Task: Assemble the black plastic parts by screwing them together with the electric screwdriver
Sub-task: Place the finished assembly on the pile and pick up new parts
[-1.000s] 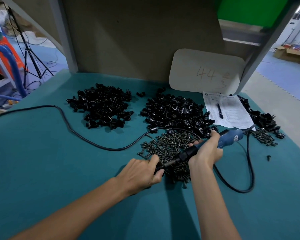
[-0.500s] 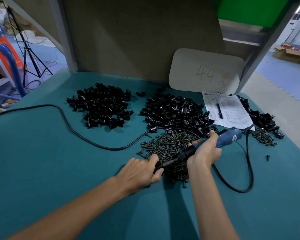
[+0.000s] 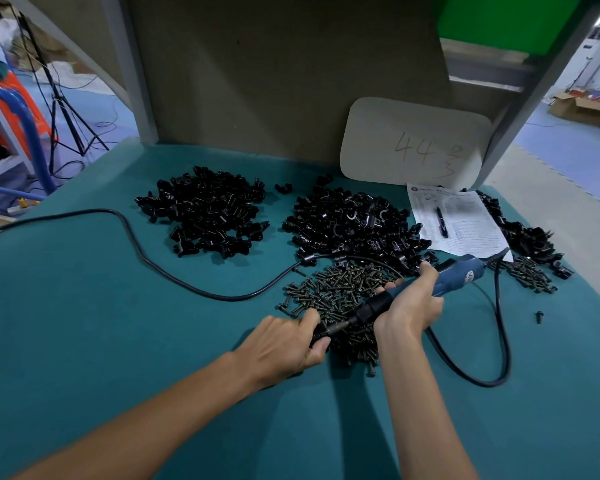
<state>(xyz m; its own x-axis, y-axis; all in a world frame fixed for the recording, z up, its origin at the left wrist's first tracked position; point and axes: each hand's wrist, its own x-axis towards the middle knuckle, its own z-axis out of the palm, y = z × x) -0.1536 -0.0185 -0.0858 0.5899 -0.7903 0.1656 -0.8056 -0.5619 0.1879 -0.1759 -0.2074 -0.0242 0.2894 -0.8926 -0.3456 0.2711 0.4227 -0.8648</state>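
My right hand (image 3: 409, 306) grips the blue and black electric screwdriver (image 3: 458, 277), which lies almost level and points left. Its bit tip runs into my left hand (image 3: 284, 344), whose fingers are curled round something small and dark at the tip; what it holds is hidden. Both hands hover over a pile of dark screws (image 3: 336, 292). Behind lie two heaps of black plastic parts, one at the left (image 3: 205, 211) and one in the middle (image 3: 354, 223).
The screwdriver's black cable (image 3: 136, 237) loops across the teal table (image 3: 84, 341) and curls at the right (image 3: 499, 341). A paper sheet with a pen (image 3: 461, 220), a white board marked 44 (image 3: 413, 143), more black parts (image 3: 527, 233) and screws (image 3: 530, 275) sit at the right.
Both hands and the screwdriver have stayed nearly in place over the screw pile, shifting only slightly toward the far left.
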